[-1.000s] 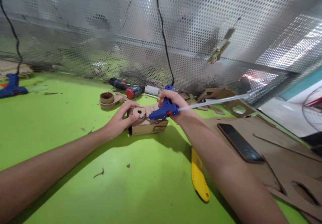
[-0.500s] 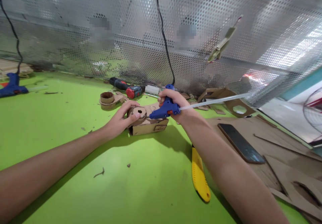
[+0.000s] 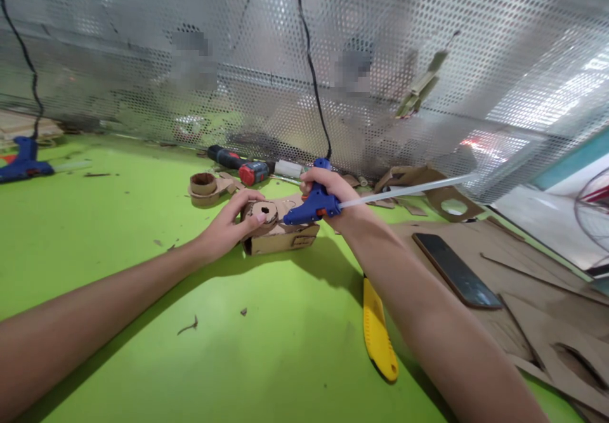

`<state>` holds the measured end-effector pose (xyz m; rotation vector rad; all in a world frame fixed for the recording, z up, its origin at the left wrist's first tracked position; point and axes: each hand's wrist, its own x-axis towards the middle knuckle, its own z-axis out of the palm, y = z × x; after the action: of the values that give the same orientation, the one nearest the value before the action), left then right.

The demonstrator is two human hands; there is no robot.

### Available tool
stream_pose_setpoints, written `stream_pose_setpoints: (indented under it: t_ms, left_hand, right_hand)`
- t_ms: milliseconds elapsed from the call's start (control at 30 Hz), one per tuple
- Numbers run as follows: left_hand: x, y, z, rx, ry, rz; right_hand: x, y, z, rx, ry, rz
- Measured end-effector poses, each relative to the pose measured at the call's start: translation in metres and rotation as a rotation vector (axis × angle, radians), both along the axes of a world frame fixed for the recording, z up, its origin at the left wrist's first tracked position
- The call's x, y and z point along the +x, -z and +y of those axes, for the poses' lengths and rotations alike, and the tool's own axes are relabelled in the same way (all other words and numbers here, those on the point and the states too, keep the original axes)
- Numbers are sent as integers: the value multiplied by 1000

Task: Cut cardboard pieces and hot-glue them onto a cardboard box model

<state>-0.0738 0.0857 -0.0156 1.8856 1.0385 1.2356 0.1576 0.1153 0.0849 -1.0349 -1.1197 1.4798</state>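
Observation:
A cardboard box (image 3: 276, 240) rests on the green table, with a round cardboard disc (image 3: 265, 212) with a small dark hole lying on its top. My left hand (image 3: 238, 220) grips the disc, thumb on its face and fingers around the far side. In my right hand (image 3: 328, 185) is a blue hot glue gun (image 3: 311, 206), my fingers wrapped round its handle. The gun's nozzle points left, at the right edge of the disc. A long translucent glue stick (image 3: 409, 190) sticks out of the gun's rear, over my right wrist.
A yellow utility knife (image 3: 378, 334) lies by my right forearm. On the right, a phone (image 3: 454, 269) sits on cardboard sheets (image 3: 552, 283). Behind are a cordless drill (image 3: 247, 168), a cardboard ring (image 3: 203, 185) and a perforated metal panel (image 3: 266, 42). Another glue gun (image 3: 25, 162) lies far left.
Almost nothing differs. Both hands, the disc and the glue gun keep their places; the view has shifted very slightly.

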Motion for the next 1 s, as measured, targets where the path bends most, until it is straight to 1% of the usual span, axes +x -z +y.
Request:
stream_pose_setpoints:
  t_ms: [167,467,633,733,900,1000]
  left_hand:
    - [-1,1,0,2,16,-5]
    - [0,1,-1,-5,-2,-8]
    - [-1,0,-1,0,10,-6]
    - [-1,-1,-3,42,-9,13]
    - [-2,-4,-6,162,-56,70]
    - [-1,-7,-9,220,-79,98]
  right_hand:
    - [-2,2,-3,-3,-35,0]
    - [2,0,2,2,24,-18]
    - [5,-3,2,-2,19,20]
    - [7,-6,1,4,8,59]
    - [6,-13,-1,-5,22,109]
    - [4,-16,-4,8,2,153]
